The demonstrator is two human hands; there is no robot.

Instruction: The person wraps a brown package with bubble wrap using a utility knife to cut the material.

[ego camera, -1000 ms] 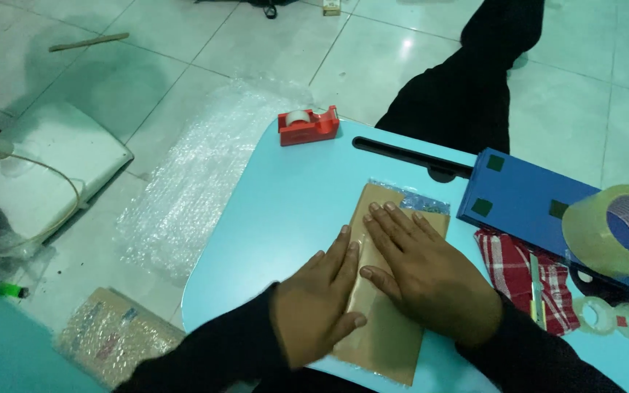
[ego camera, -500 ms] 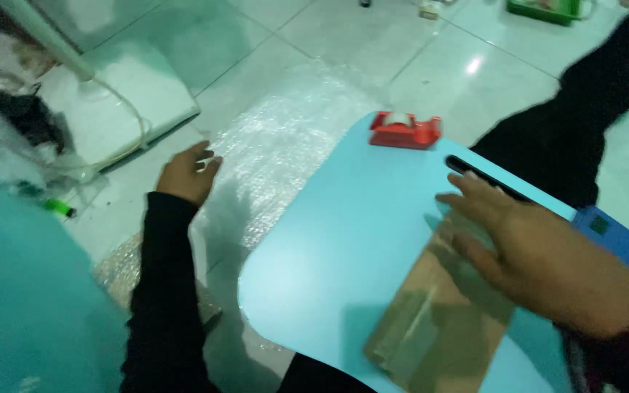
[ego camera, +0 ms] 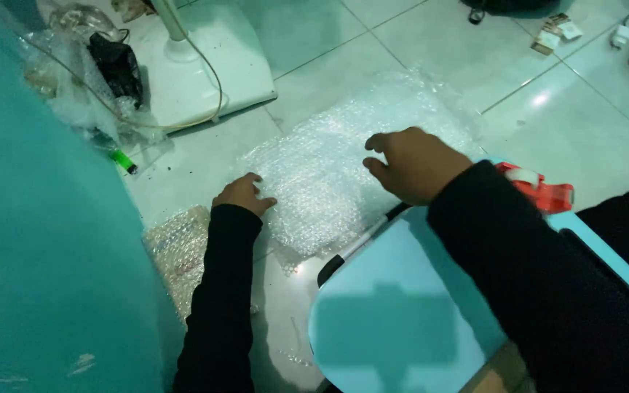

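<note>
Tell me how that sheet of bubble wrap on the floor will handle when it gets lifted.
The bubble wrap sheet is thin, clear and crinkled, so it will probably flop and drape rather than stay flat. It looks light for its spread, so it should lift easily. With the left hand at one edge and the right hand above the other side, it would likely sag between them.
</note>
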